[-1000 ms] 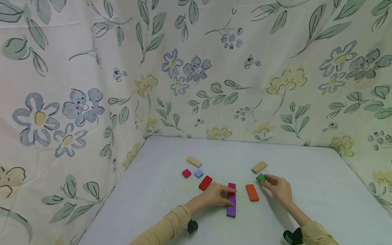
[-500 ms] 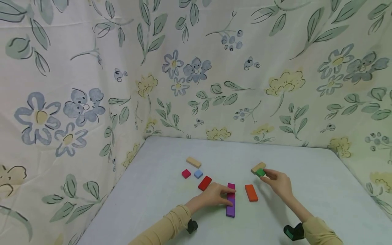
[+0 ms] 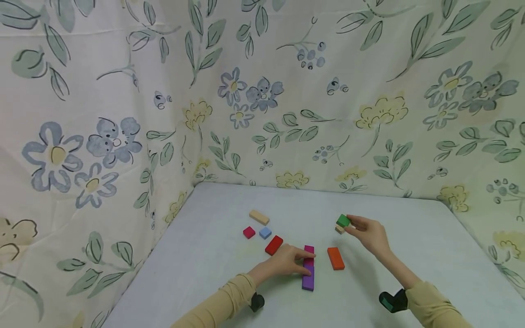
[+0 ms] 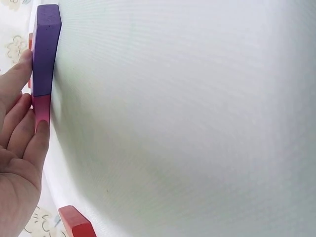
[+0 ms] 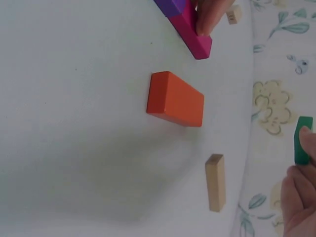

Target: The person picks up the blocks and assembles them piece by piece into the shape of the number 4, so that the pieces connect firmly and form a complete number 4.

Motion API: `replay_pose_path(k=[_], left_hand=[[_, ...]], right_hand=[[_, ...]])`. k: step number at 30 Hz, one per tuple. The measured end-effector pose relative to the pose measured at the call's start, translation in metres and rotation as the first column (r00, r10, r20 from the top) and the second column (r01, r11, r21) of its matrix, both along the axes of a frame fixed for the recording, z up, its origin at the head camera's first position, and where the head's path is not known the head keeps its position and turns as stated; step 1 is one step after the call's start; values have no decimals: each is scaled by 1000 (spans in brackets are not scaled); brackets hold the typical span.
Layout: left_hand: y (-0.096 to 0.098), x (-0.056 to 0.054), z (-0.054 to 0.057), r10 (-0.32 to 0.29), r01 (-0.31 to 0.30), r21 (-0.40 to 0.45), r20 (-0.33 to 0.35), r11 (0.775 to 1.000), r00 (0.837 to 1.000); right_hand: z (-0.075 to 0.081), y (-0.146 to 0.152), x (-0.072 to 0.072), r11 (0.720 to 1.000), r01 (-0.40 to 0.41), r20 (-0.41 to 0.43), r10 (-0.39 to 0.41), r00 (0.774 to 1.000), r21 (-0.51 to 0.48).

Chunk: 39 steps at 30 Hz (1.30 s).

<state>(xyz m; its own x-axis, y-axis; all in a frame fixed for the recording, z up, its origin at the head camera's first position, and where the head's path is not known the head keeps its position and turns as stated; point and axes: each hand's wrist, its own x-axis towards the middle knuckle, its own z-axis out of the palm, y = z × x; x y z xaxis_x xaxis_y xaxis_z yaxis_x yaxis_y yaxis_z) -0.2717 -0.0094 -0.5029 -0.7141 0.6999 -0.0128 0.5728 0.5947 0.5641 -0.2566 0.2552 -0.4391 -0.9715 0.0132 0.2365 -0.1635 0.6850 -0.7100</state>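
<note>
In the head view, the right hand (image 3: 369, 233) pinches the green block (image 3: 343, 220) beyond the orange block (image 3: 336, 258); carrying seems the step in hand, the next move calling for a steady grip. The left wrist view shows the left hand (image 4: 22, 148) touching the purple block (image 4: 45, 54) and magenta block (image 4: 42, 107), left of the orange block (whether pinching, I cannot tell). In the right wrist view, the green block looks small, plain and slim, raised past the orange block.

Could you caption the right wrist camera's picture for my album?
Right hand holding a green block, left hand touching a magenta block, and an orange block on the white table.
</note>
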Motion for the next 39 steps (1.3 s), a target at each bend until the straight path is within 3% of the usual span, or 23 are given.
replay_pose_path(k=[10,20,28,39], left_hand=[[0,0,2,-7,7,3,2,1000,1000],[-1,-1,1,-26,26,-1,-16,1000,1000],[-1,-1,0,-29,29,6,-16,1000,999],[0,-1,1,-34,34,-14,-26,999,999]], right_hand=[[15,-19,-3,996,-64,22,66,998,-68],[22,-37,-8,990,-119,-4,119,993,-74],[20,-48,-16,987,-150,-9,150,989,-62],[1,-53,-26,982,-189,22,189,982,1]])
